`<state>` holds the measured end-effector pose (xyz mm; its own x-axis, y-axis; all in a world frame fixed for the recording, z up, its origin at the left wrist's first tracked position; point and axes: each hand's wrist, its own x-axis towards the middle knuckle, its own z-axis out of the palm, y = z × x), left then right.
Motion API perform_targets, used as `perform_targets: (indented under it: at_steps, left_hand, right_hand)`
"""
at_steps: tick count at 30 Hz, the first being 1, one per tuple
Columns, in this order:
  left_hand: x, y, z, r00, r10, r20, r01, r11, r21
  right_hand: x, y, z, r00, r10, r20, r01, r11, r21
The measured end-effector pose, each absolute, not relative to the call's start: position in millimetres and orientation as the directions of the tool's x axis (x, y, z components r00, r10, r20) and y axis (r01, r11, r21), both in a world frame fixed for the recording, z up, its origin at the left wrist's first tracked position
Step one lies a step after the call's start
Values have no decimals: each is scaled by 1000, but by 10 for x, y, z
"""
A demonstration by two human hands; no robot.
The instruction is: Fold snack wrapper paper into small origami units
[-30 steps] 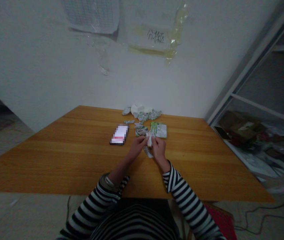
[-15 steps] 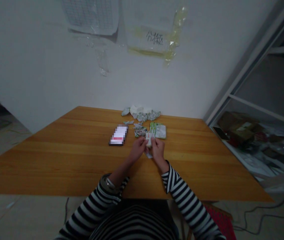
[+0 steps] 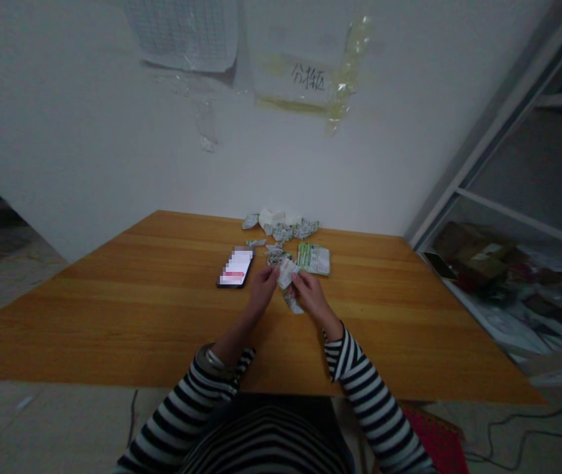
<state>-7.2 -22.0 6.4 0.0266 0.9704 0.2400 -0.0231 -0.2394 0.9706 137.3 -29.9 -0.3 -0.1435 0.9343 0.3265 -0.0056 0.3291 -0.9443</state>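
Between my two hands is a small white-and-green printed packet [image 3: 287,271], held tilted above the table. My left hand [image 3: 261,289] pinches its left edge with closed fingers. On the other side, my right hand [image 3: 313,297] grips the right edge between thumb and fingers. A loose printed flap of wrapper [image 3: 292,303] hangs below the packet; whether it is joined on, I cannot tell. Just beyond my hands lie crumpled wrappers [image 3: 277,254] and a flat stack of green-and-white packets [image 3: 314,259].
A phone [image 3: 236,268] with a lit, blurred screen lies left of my hands on the wooden table [image 3: 162,316]. More crumpled wrappers [image 3: 283,232] and white wads [image 3: 271,217] sit against the wall. A second phone [image 3: 439,265] lies by the right edge, near a shelf with boxes [image 3: 483,253].
My hands have moved slightly apart, and the packet between them has tilted. More of the loose flap shows below it. The wrappers and phone on the table stay in place.
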Motion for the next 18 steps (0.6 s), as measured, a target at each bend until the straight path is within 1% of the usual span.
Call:
perform_targets:
  at_steps: [3, 4, 6, 8, 11, 15, 18]
  left_hand:
    - [-132, -228, 133, 179, 973, 148, -62, -139, 988]
    - [-149, -238, 154, 227, 967, 119, -69, -105, 992]
    - [-176, -261, 188, 304, 950, 72, -78, -51, 996]
    - [-198, -273, 205, 345, 938, 47, -81, -20, 996]
    - [-217, -254, 197, 338, 940, 42, -90, -12, 996]
    - [-213, -204, 159, 283, 956, 71, -102, -44, 994]
    - [-200, -205, 143, 299, 951, 84, -100, -56, 993]
  right_hand:
    - [1556, -310, 158, -218, 917, 334, -134, 311, -941]
    - [1622, -317, 203, -268, 903, 335, -156, 302, -940]
    - [1733, -332, 262, -443, 844, 303, -162, 256, -953]
    - [1799, -339, 272, -536, 799, 272, -167, 215, -962]
    - [1820, -318, 216, -545, 801, 249, -179, 178, -967]
    - [1784, -255, 108, -515, 830, 214, -143, 163, -976]
    - [1760, -223, 61, -488, 848, 207, -134, 161, -978]
